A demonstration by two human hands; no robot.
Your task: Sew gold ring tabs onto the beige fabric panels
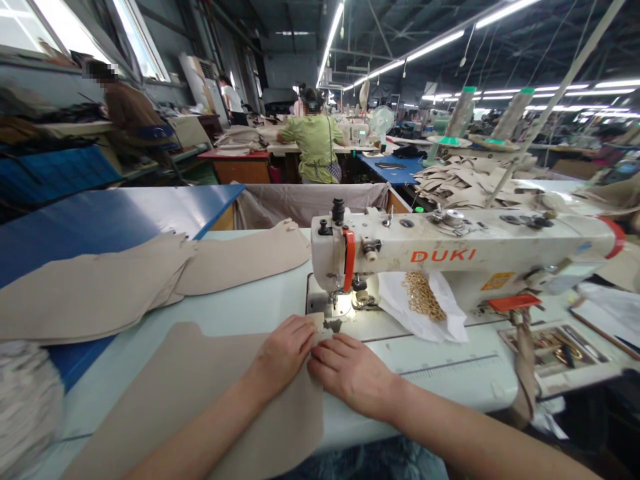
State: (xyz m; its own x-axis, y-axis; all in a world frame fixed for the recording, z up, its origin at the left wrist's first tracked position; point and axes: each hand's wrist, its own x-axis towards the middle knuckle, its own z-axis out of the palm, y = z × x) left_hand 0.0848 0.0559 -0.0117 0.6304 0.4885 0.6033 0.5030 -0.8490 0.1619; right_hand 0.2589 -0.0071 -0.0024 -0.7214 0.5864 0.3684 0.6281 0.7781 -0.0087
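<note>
A large beige fabric panel (200,387) lies on the pale green table of a white sewing machine (390,250). My left hand (285,350) is on the panel's upper right corner, its fingers bent and pressed together at the edge. Close beside it, my right hand (353,373) has its fingers curled over the same edge, with the fingertips nearly meeting the left ones. A small tab of the panel sticks out past my fingers, just in front of the lit needle area (343,303). What the thumbs do underneath is hidden.
Stacked beige panels (95,280) lie to the left, with another panel (245,260) beside them. Gold-coloured metal rings (425,297) sit on white paper (455,320) under the machine arm. A tool tray (560,353) is at right. A person in a green top (313,143) sits ahead.
</note>
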